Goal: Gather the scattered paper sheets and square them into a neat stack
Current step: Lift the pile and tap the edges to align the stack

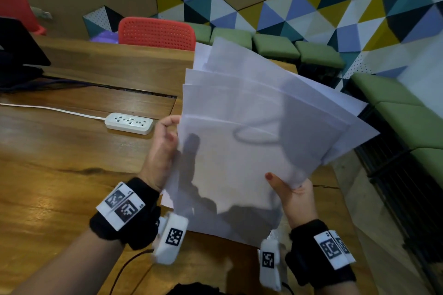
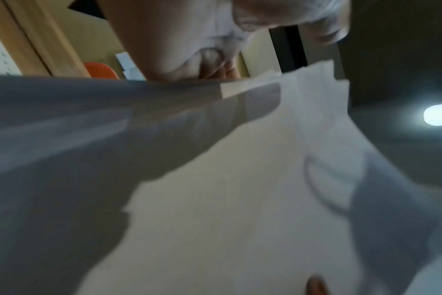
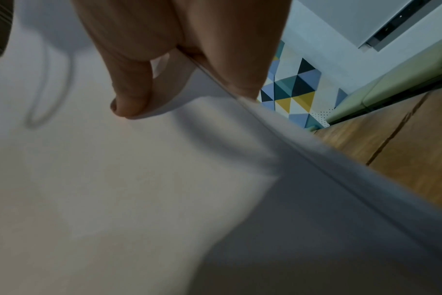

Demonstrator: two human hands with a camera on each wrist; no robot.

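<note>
Several white paper sheets are held up above the wooden table, fanned out with their top corners staggered. My left hand grips the bunch at its left edge, and the shadows of its fingers show through the paper. My right hand pinches the lower right corner, thumb on the front. In the left wrist view the curled left hand sits on the edge of the sheets. The right wrist view has the right hand pinching the sheets, thumb on the near face and fingers behind.
A white power strip with its cord lies on the table left of the sheets. A dark screen stands at the far left. A red chair and green stools line the far side; a green bench runs along the right.
</note>
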